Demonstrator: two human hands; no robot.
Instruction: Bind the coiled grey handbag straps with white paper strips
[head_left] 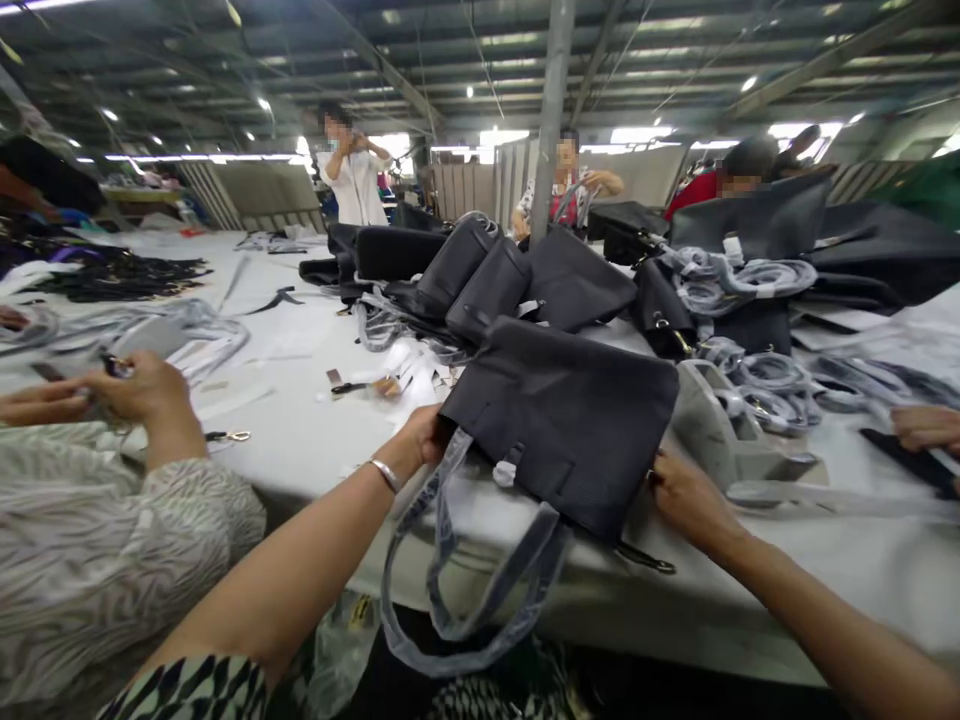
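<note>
Dark grey pebbled handbag point(559, 425) lies flat at the near edge of the bench point(300, 440), its wrapped handle point(457, 580) hanging over that edge. The left hand point(424, 435) has its grip closed on the bag's left edge; the right hand point(686, 495) pinches its right corner. Positioning seems under way; turning the bag next would call for both hands lifting together.

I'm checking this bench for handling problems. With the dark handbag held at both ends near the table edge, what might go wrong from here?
1. The wrapped handle loop hangs over the table edge; it may snag or drag the handbag off.
2. The left hand and right hand grip only its ends, so it could slip.
3. A co-worker's hand and small scissors lie close by; a swing might knock them.
</note>
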